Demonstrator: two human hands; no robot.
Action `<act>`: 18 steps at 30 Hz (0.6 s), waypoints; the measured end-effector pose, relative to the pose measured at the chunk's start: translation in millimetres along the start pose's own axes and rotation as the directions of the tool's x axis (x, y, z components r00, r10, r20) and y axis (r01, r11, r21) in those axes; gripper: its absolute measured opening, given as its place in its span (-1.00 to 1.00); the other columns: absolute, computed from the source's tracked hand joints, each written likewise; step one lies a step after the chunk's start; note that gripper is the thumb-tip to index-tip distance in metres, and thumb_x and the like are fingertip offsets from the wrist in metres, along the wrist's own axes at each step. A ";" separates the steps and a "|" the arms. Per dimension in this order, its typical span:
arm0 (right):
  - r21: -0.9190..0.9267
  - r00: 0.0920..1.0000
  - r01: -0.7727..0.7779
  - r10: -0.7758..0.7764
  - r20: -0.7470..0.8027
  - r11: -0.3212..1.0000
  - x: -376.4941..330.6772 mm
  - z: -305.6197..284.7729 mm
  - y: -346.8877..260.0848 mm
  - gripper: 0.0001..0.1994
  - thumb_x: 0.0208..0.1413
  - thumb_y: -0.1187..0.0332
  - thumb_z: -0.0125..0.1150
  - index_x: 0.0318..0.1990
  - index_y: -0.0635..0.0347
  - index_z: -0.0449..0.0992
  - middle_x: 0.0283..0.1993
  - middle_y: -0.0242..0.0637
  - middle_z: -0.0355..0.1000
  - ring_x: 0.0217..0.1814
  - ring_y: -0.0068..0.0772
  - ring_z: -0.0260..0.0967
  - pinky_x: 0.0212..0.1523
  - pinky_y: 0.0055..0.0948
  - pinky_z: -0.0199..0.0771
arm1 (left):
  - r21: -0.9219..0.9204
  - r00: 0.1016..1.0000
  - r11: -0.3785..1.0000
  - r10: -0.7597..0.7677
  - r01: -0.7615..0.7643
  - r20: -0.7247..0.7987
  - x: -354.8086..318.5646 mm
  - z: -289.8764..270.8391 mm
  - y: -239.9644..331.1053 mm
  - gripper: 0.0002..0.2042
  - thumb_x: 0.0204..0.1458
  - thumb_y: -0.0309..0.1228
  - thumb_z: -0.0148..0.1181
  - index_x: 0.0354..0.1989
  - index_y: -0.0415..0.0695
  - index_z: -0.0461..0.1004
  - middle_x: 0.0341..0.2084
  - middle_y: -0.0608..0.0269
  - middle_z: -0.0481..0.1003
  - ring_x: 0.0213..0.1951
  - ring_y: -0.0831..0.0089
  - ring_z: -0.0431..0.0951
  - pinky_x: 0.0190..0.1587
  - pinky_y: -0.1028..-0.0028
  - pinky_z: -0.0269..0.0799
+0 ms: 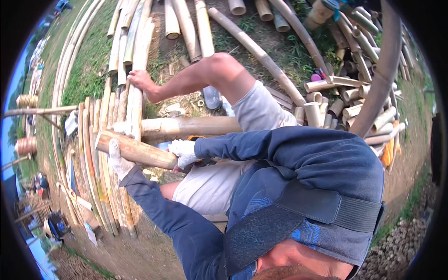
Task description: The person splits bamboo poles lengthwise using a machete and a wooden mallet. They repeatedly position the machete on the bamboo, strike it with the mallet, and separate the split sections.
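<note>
A short, thick section of bamboo (144, 151) lies slantwise across my lap, its pale, scraped-looking side up. My left hand (120, 162), in a white glove, is closed round the lower side near its far left end. In another white glove, my right hand (183, 152) closes at the section's right end, partly hiding it; a bare fingertip shows below. Just behind the right hand are a bluish blade-like strip (163, 145) and an orange and black part (195, 137), perhaps one tool. Whether the right hand touches them is unclear.
A thick bamboo pole (191, 127) lies crosswise beyond the section. My bare foot (144, 85) rests on upright-running bamboo (135, 109). Long split strips (100, 163) lie at left. Cut bamboo pieces (359, 107) are heaped at right, beside a leaning pole (380, 70).
</note>
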State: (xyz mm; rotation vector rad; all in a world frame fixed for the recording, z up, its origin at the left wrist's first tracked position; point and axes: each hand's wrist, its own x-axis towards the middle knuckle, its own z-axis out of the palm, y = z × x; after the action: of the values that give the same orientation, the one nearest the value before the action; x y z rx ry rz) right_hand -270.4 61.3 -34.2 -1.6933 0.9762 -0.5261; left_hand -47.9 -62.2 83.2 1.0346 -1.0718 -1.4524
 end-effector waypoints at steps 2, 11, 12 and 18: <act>0.210 0.979 -0.100 0.134 -0.156 0.973 -19.8 -14.8 -6.7 0.19 -0.22 -0.16 0.75 0.49 0.30 0.24 0.38 0.28 0.39 0.46 0.27 0.35 0.43 0.01 0.36 | -0.030 0.996 0.999 0.031 -0.029 0.081 25.0 25.4 4.0 -0.03 0.16 0.29 0.29 0.61 -0.02 0.11 0.29 -0.03 0.41 0.22 0.03 0.56 0.23 0.00 0.59; 0.373 0.823 -0.008 0.218 -0.524 0.928 -204.6 -123.4 -45.6 0.14 -0.06 -0.17 0.68 0.52 0.36 0.20 0.44 0.26 0.35 0.51 0.10 0.33 0.49 -0.11 0.30 | 0.902 0.900 0.359 0.431 -0.240 0.067 144.1 41.9 -54.3 -0.28 0.31 0.08 0.31 0.47 -0.18 0.38 0.31 -0.14 0.48 0.25 0.05 0.57 0.28 0.18 0.53; 0.350 0.776 0.048 0.186 -0.603 0.935 -244.8 -136.8 -51.0 0.03 -0.01 -0.11 0.67 0.50 0.27 0.27 0.39 0.09 0.43 0.43 -0.02 0.42 0.42 -0.14 0.40 | 0.959 0.923 0.235 0.379 -0.161 0.062 147.3 29.8 -72.9 -0.26 0.28 0.13 0.32 0.46 -0.16 0.40 0.31 -0.15 0.48 0.25 0.00 0.57 0.29 0.13 0.52; 0.478 0.229 0.268 0.426 -0.875 0.837 -475.3 -180.6 -86.6 -0.17 0.09 -0.08 0.61 0.35 0.34 0.45 0.12 -0.13 0.64 0.14 -0.32 0.63 0.28 -0.27 0.62 | 0.877 0.982 -0.452 0.160 0.164 -0.101 171.8 -43.2 -136.9 0.01 -0.08 0.49 0.36 0.40 -0.06 0.49 0.31 -0.08 0.46 0.29 -0.08 0.51 0.31 -0.03 0.49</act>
State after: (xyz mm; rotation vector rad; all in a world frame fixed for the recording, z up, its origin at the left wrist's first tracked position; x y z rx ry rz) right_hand -645.4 353.8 165.6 -0.5505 1.5667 -1.7809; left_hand -58.0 -223.9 -71.2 2.3265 -2.2695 0.3554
